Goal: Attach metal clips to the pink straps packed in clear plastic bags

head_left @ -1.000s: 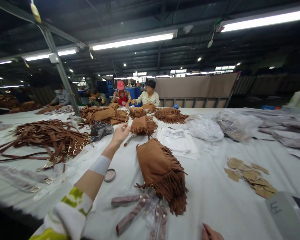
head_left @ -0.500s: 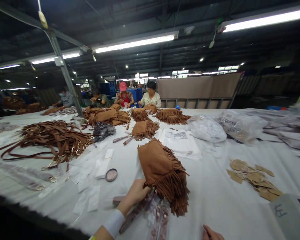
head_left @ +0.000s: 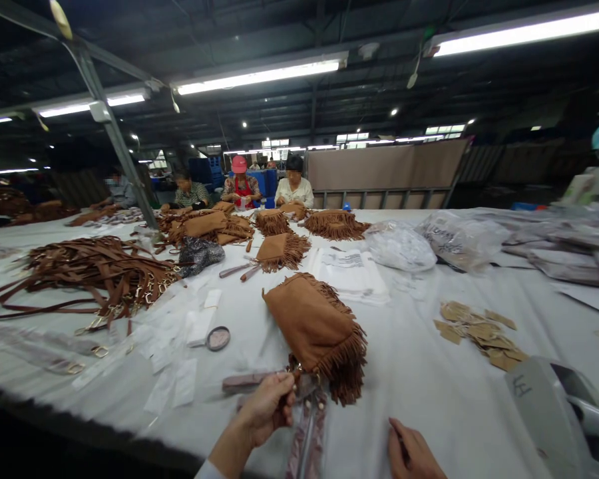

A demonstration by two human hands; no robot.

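Note:
A brown fringed bag (head_left: 307, 322) lies on the white table in front of me, its fringe toward the right. My left hand (head_left: 269, 409) is closed at the bag's lower left corner, pinching a small brown piece by the metal hardware. Plastic-wrapped straps (head_left: 307, 436) lie under and beside that hand. My right hand (head_left: 412, 449) rests low at the right, fingers curled together, away from the bag; whatever it may hold is hidden. A round dark-rimmed item (head_left: 218, 338) lies left of the bag.
Brown straps with metal clasps (head_left: 104, 276) are heaped at the left. More fringed bags (head_left: 282, 251) lie farther back. Tan tags (head_left: 482, 332) and a grey device (head_left: 554, 412) are at the right, plastic bags (head_left: 399, 246) behind. Several people sit across the table.
The bag's near corner has lifted and its body has turned slightly. My left hand now shows a pinch at that corner. More of my right hand has come into view. The camera has shifted.

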